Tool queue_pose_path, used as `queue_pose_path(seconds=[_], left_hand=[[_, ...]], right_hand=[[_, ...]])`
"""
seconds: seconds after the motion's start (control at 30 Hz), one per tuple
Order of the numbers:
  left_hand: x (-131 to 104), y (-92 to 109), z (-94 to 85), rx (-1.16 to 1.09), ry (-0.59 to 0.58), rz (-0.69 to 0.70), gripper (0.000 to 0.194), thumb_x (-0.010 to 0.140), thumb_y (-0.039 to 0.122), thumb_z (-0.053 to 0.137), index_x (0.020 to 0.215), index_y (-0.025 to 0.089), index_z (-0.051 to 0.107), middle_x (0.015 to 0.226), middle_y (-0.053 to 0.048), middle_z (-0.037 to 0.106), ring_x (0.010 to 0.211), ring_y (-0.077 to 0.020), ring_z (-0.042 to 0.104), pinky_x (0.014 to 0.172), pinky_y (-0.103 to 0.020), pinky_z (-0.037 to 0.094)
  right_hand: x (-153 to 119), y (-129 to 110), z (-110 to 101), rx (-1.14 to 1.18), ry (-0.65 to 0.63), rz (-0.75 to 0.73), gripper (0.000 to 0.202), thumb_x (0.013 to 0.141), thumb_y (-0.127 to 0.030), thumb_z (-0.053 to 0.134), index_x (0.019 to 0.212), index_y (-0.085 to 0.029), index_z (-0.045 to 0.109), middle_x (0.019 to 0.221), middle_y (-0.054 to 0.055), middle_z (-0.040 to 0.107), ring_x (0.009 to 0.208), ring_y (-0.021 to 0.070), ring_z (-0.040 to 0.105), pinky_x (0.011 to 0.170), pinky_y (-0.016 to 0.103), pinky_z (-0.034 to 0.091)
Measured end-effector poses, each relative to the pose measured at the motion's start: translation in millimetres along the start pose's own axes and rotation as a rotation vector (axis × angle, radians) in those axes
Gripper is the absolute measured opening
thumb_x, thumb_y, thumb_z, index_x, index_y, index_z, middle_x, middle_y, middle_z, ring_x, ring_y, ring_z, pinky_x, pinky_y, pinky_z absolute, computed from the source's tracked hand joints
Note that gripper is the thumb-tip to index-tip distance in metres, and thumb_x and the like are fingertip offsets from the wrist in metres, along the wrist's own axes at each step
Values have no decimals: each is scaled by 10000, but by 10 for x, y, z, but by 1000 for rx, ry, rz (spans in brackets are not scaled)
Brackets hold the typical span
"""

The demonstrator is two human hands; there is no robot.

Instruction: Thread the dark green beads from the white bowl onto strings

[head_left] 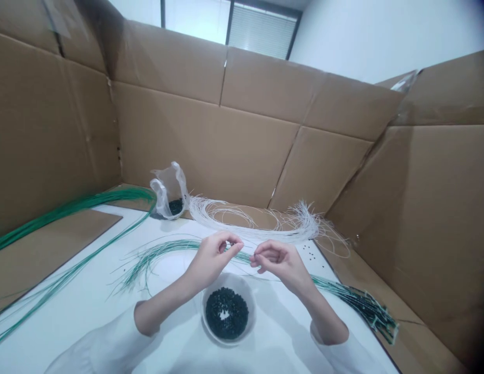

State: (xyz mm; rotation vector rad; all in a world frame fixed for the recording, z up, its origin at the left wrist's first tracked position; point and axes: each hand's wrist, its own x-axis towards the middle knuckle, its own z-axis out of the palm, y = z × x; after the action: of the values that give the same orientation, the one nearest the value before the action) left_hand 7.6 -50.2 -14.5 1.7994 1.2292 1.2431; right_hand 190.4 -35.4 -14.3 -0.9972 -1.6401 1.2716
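Observation:
My left hand (218,255) is raised above the white table, its thumb and index finger pinched on a thin strand. Just to its right, my right hand (278,261) has its thumb and fingertips together around something small and dark that I cannot make out. A gap separates the hands. Behind and below them runs a bundle of green strands (169,248), with dark pieces at its right end. Closer to me, between my forearms, stands a white bowl (251,319) of small black beads (237,309), its bottom showing through in the middle.
A plastic bag (159,193) with dark beads stands at the back left. White strands (242,228) lie along the back. More green strands (74,208) stretch across the left. Loose dark beads (310,254) dot the table's right side. Cardboard walls (203,145) surround the table.

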Motion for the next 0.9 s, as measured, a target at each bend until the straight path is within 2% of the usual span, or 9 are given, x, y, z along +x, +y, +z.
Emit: queue_pose_path(seconds=[0.33, 0.5, 0.77, 0.9], left_hand=[[1, 29, -39, 7, 0, 4, 253, 783, 373, 473, 753, 174, 626, 689, -11, 559, 582, -114, 375, 540, -226, 280], [-2, 24, -38, 18, 0, 10, 242, 783, 367, 482, 751, 178, 630, 679, -6, 563, 566, -110, 376, 525, -222, 279], [-5, 73, -44, 33, -17, -1, 234, 797, 357, 475, 749, 177, 615, 707, -3, 569, 579, -108, 380, 546, -224, 285], [-30, 109, -42, 15, -14, -6, 222, 798, 351, 480, 752, 179, 612, 725, 1, 578, 579, -103, 390, 550, -220, 298]], right_hand=[[52, 72, 57, -85, -26, -76, 190, 677, -316, 664, 731, -135, 655, 683, 59, 654, 639, 163, 621, 622, 281, 516], [60, 62, 37, -78, 21, -62, 248, 657, -359, 680, 753, -130, 674, 643, 58, 655, 588, 162, 615, 582, 284, 519], [43, 57, 33, 136, 74, -101, 207, 678, -306, 686, 772, -139, 610, 690, 66, 677, 633, 178, 649, 554, 264, 531], [33, 27, 26, 200, 70, -126, 164, 684, -273, 689, 764, -142, 632, 719, 70, 687, 668, 190, 660, 547, 250, 535]])
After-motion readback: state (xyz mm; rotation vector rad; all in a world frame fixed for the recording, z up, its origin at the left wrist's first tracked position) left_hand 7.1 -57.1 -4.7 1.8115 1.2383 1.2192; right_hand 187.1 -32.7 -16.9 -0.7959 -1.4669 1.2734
